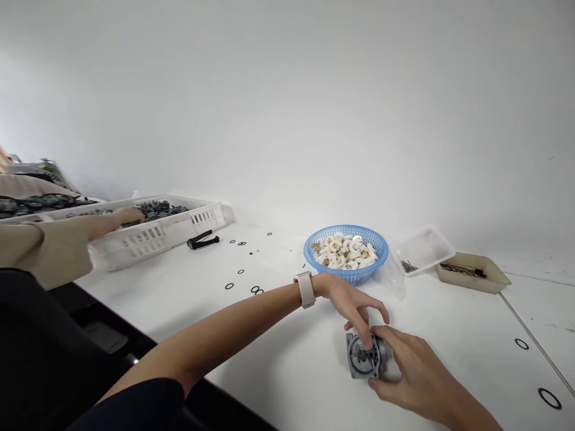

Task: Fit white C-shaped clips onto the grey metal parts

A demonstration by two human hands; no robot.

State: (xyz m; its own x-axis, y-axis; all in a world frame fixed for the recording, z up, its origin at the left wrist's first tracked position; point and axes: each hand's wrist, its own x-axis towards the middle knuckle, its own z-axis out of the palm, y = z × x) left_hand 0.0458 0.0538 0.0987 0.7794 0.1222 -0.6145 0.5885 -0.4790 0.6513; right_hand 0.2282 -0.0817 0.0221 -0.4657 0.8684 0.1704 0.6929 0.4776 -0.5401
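Observation:
A small grey metal housing (362, 357) rests on the white table (287, 359) in front of me. My right hand (411, 372) wraps round its right side and holds it. My left hand (354, 307), with a pale watch on its wrist, reaches over from the left; its fingertips are curled down onto the housing's open top. Whether they pinch a small part I cannot tell. A blue basket (345, 250) of white curved plastic parts stands just behind my left hand.
Several black O-rings (549, 397) lie scattered on the table. A white tray (424, 247) and a beige tray (474, 272) sit at the right back. At left, another person's hand (127, 214) reaches into a white crate (155, 235) of dark parts; a black tool (203, 240) lies beside it.

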